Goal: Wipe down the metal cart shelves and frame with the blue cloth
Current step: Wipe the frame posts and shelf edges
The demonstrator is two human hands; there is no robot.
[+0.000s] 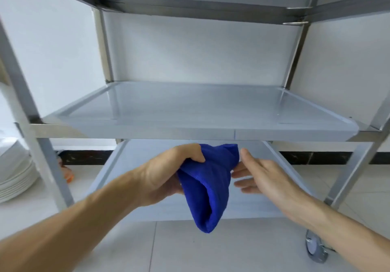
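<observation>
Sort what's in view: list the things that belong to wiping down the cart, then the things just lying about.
Part of the job:
- blue cloth, gripped by the left hand
- right hand, open beside the cloth
- middle shelf
- lower shelf
- cart frame
- caster wheel

Just lying about:
- stack of white plates on the floor at left
- orange object behind the cart leg, unclear what it is

Brushed, softly glossy metal cart shelf (211,111); fuzzy, matt blue cloth (207,185), perhaps microfibre.
</observation>
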